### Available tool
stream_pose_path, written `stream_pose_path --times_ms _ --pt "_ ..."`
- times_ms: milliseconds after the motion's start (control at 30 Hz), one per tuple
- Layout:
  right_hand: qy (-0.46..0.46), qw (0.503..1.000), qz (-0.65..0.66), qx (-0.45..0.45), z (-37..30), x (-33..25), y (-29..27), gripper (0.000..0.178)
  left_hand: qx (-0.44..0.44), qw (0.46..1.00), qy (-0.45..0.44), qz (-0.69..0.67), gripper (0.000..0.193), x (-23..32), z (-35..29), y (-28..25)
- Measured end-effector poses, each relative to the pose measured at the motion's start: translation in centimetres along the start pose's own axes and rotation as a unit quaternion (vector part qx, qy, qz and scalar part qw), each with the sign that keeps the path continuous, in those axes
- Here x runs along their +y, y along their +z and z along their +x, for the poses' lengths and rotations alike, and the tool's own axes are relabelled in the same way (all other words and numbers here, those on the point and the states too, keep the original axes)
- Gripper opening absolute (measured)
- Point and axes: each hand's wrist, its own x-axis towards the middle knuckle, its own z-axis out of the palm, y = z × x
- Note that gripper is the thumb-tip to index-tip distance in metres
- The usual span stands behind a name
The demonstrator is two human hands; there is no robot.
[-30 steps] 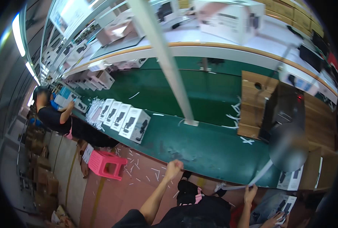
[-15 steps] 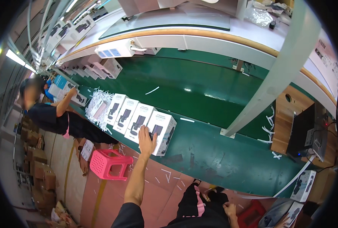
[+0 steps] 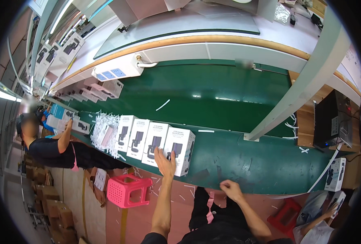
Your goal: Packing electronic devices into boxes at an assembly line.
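Observation:
Several white microphone boxes stand upright in a row on the green bench, each with a dark microphone pictured on its front. My left hand touches the lower fronts of the two rightmost boxes, the end box and its neighbour. Its fingers are stretched out, with the thumb apart, and it grips nothing. Over the front edge of the bench, to the right of the row, is my right hand. Its fingers are curled in, and nothing shows in them.
Left of the boxes lies a heap of white paper strips. A co-worker handles boxes farther left. A pink stool stands below the bench. A slanted metal post meets the bench on the right. At lower right, another person's hand holds a box.
My right hand has risen from beside my waist to the bench's front edge. My left hand stays at the boxes, its fingers now straighter. The view has shifted slightly.

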Motion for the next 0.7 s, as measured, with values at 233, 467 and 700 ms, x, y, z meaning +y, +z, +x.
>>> stream_pose_path --times_ms 233,467,700 --pt "-0.118 0.989 -0.046 0.073 9.0 -5.8 12.3 0.059 -0.075 0.945 -0.25 -0.195 0.066 -4.2 10.5 -4.6" --pt "-0.015 0.999 0.03 0.038 12.0 -8.2 18.4 0.092 -0.194 0.967 -0.108 -0.129 0.059 -4.0 17.2 -0.1" --pt "-0.003 0.98 0.104 0.17 12.2 -7.6 19.1 0.093 -0.297 0.934 -0.121 -0.16 0.053 -4.5 15.4 1.1"
